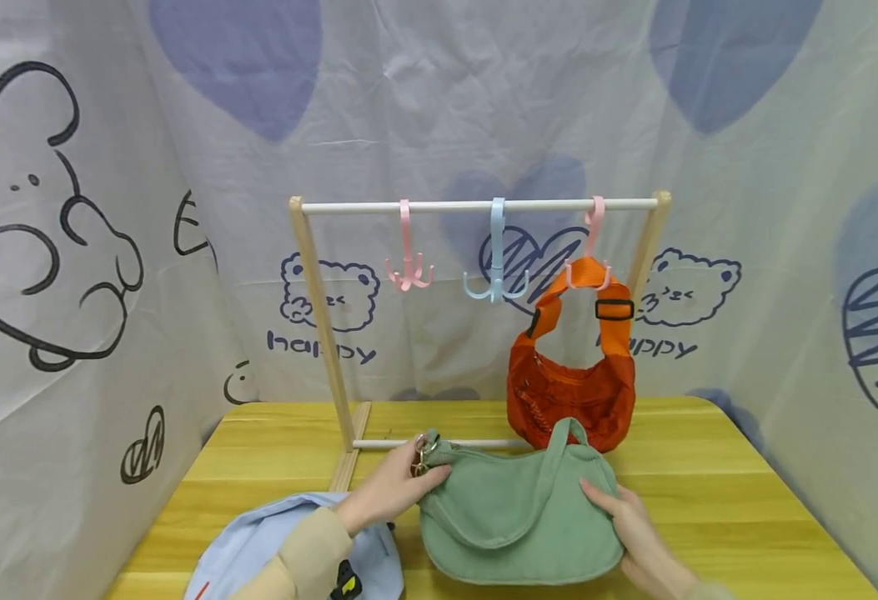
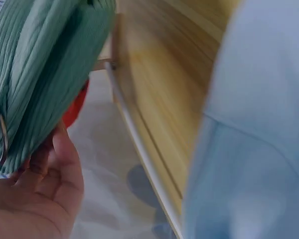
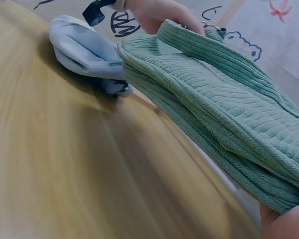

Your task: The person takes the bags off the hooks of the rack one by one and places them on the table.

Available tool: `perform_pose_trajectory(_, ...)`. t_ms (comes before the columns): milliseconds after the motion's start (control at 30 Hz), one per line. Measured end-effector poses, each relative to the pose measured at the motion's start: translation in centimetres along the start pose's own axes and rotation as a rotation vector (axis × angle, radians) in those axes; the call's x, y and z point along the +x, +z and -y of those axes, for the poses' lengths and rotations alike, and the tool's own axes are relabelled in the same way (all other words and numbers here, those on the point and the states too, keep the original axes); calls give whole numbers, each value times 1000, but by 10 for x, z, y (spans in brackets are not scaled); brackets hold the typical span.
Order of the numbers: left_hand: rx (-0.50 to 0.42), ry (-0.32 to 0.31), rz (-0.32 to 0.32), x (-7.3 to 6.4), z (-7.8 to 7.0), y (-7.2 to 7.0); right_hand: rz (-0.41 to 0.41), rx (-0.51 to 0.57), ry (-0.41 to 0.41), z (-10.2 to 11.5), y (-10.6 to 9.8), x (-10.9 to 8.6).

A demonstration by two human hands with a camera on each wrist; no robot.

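A green corduroy shoulder bag point(image 1: 517, 517) is held up above the table by both hands. My left hand point(image 1: 397, 483) grips its upper left corner, by the metal rings of the strap; the left wrist view shows the fingers curled behind the green bag point(image 2: 45, 74). At the bag's right end my right hand point(image 1: 629, 525) pinches the side, thumb on the front face. The strap droops across the bag's front. In the right wrist view the green bag point(image 3: 224, 104) is tilted clear of the tabletop.
A rack with a white bar point(image 1: 454, 206) carries a pink hook point(image 1: 407, 250), a blue hook point(image 1: 496, 250) and another pink hook point(image 1: 594, 233), from which an orange bag point(image 1: 569, 392) hangs. A light blue bag point(image 1: 258, 533) lies on the wooden table point(image 1: 739, 500) at left.
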State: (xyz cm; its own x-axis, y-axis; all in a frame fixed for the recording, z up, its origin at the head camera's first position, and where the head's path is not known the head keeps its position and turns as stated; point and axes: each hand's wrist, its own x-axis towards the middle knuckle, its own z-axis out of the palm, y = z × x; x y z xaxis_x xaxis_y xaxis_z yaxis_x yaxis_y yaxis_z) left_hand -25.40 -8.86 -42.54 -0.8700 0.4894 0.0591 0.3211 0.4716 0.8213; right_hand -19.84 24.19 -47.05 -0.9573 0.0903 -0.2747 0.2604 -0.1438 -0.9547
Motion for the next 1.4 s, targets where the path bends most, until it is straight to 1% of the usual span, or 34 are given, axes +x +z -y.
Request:
perform_pose_trajectory(67, 54, -32, 32, -3, 2, 0, -3, -34, 25, -5, -3, 0)
perform_pose_trajectory(133, 96, -46, 68, -5, 5, 0, 0, -59, 34, -10, -6, 0)
perform_pose_trajectory(233, 150, -43, 130, -8, 10, 0, 25, -86, 39, -18, -8, 0)
perform_pose_trajectory(333, 221, -31, 172, -11, 16, 1, 56, -89, 36, -26, -10, -1)
perform_pose_trajectory(467, 378, 1, 193, -14, 22, 2, 76, -89, 34, -33, -11, -2)
perform_pose_trajectory(567, 513, 15, 210, -16, 22, 1, 79, -148, 40, -36, -11, 0)
perform_pose_trajectory(667, 643, -7, 240, -19, 17, 1, 61, -237, 36, -37, -8, 3)
perform_pose_trajectory(767, 727, -54, 272, -22, 13, 1, 37, -307, 30, -37, -5, 4)
perform_pose_trajectory(833, 751, -92, 276, -25, 12, 0, 15, -357, 24, -37, -3, 4)
perform_pose_trajectory(933, 768, -148, 273, -28, 12, -2, 41, -456, 4, -36, -6, 6)
perform_pose_trajectory(1000, 781, -187, 277, -31, 12, -4, 95, -540, -12, -34, -11, 8)
perform_pose_trajectory(1067, 797, -210, 292, -33, 13, -5, 179, -609, -26, -30, -17, 10)
perform_pose_trajectory(1167, 804, -218, 330, -35, 14, -6, 292, -675, -43, -26, -28, 12)
perform_pose_trajectory(1233, 795, -214, 358, -35, 13, -9, 329, -721, -60, -24, -33, 13)
perform_pose_trajectory(1300, 782, -211, 381, -36, 13, -11, 346, -780, -66, -24, -35, 15)
perform_pose_trajectory(1400, 763, -202, 402, -36, 13, -14, 329, -816, -43, -24, -33, 14)
